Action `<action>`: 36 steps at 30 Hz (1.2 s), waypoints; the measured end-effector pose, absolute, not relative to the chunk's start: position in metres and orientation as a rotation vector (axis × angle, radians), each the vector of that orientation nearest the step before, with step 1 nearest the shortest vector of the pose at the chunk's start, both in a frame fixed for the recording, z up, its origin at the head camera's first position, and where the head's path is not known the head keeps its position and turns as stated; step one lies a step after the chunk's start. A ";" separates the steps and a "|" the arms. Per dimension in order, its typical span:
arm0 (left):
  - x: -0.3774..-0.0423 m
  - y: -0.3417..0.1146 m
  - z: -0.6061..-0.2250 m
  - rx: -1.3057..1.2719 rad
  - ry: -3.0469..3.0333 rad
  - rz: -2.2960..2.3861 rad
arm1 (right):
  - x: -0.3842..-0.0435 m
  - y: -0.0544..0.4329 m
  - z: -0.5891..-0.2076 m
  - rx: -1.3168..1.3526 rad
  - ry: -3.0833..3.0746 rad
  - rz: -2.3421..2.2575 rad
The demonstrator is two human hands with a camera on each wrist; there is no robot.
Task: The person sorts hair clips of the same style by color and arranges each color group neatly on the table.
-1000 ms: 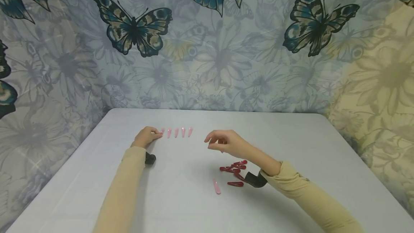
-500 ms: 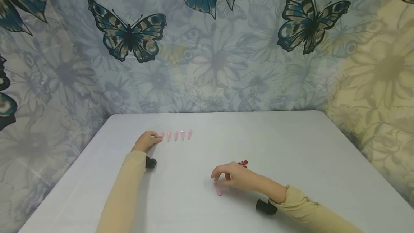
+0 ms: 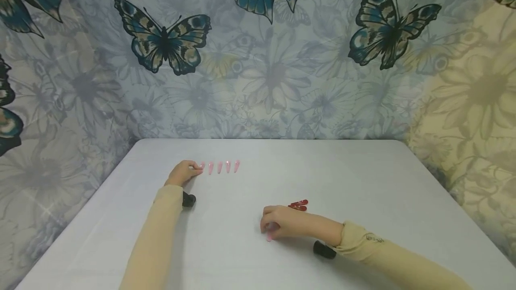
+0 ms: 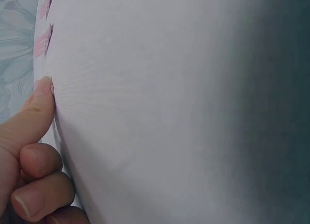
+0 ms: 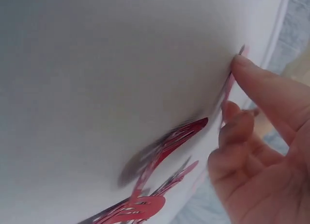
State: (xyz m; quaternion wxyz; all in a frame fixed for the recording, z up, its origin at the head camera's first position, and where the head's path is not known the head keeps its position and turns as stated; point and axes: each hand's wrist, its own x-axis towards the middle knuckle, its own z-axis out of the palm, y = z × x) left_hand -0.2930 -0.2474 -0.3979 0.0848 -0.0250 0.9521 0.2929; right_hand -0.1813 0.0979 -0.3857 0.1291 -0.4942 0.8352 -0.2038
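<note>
Right hand (image 3: 282,222) is down nearer the camera now, versus farther out over the white table (image 3: 225,254) a second ago. Left hand (image 3: 182,172) pinches the leftmost pink clip (image 3: 202,165) in the row, probably keeping it lined up. Red clips (image 3: 298,208) sit loosely just beyond the right hand, whose thumb and fingers pinch the separate pink clip (image 5: 230,86), guessing that's because it's thin. Can't tell if it's lifted.

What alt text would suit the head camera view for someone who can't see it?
A person's left hand holds the leftmost clip in a row of five pink clips on a white table; the right hand pinches a sixth pink clip near some red clips. Butterflies decorate the wall behind.
</note>
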 end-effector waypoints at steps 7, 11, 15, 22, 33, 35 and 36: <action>-0.296 -0.250 -0.401 -0.072 2.858 0.856 | -0.185 0.091 -0.383 -1.340 2.364 -0.584; -0.295 -0.250 -0.398 -0.088 2.841 0.874 | -0.186 0.089 -0.383 -1.378 2.331 -0.547; -0.294 -0.250 -0.396 -0.104 2.820 0.894 | -0.187 0.088 -0.382 -1.449 2.318 -0.506; -0.293 -0.250 -0.397 -0.097 2.824 0.882 | -0.190 0.091 -0.381 -1.488 2.335 -0.576; -0.295 -0.251 -0.400 -0.108 2.829 0.884 | -0.194 0.102 -0.388 -1.290 2.321 -0.795; -0.295 -0.251 -0.399 -0.106 2.833 0.882 | -0.194 0.102 -0.392 -1.270 2.332 -0.850; -0.295 -0.251 -0.398 -0.109 2.832 0.882 | -0.193 0.101 -0.393 -1.262 2.340 -0.881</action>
